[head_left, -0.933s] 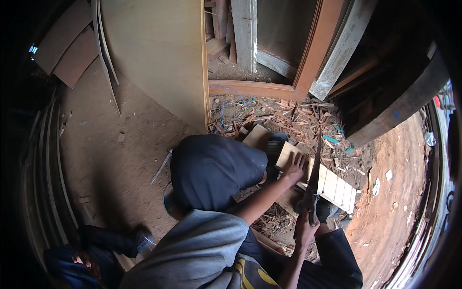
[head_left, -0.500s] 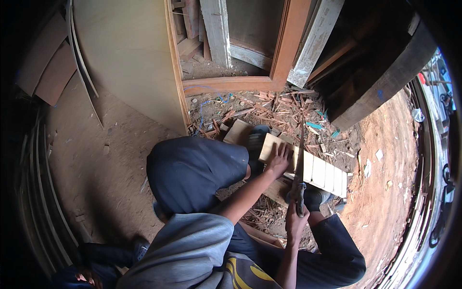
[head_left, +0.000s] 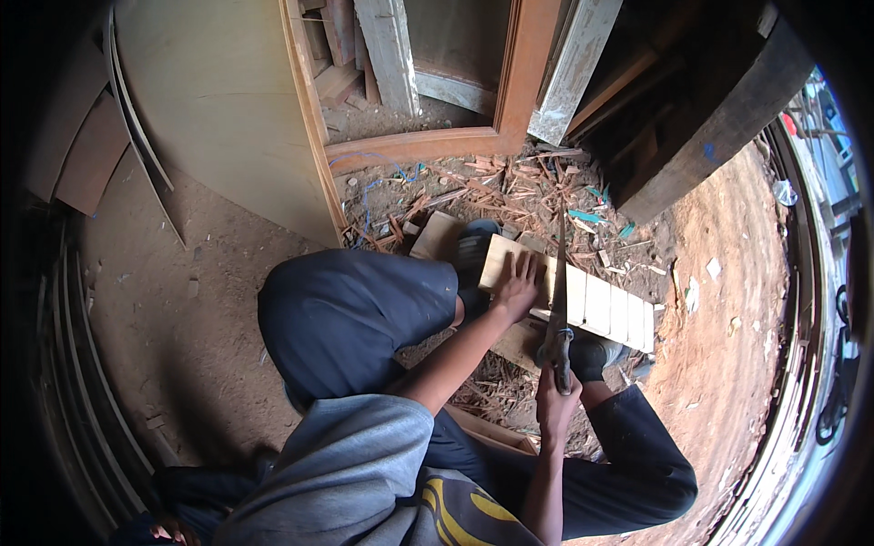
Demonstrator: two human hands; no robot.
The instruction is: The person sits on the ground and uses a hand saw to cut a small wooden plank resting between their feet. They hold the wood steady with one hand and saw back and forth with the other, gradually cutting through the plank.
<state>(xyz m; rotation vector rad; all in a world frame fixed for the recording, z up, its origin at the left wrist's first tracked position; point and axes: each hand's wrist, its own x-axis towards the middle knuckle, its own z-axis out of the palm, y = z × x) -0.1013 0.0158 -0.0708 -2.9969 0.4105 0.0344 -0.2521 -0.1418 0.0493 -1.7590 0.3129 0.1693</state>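
A pale wooden board (head_left: 608,307) with several dark cross lines lies slantwise over a lower piece of wood and near my shoes. My left hand (head_left: 518,288) presses flat on its left part, fingers spread. Held in my right hand (head_left: 556,400) is a handsaw (head_left: 560,289), its grip wrapped by my fingers. The narrow blade runs away from me across the board, just right of my left hand. Whether the teeth sit in a cut cannot be made out.
Wood scraps and splinters (head_left: 492,189) litter the ground beyond the board. An orange-brown frame (head_left: 414,146) and a large panel (head_left: 218,118) stand at the back. A thick timber (head_left: 719,136) leans at right. Another person's hand (head_left: 169,528) shows at lower left.
The whole view has shifted slightly, so everything sits a little higher and further left. My hands, the saw and the board keep nearly the same places relative to each other.
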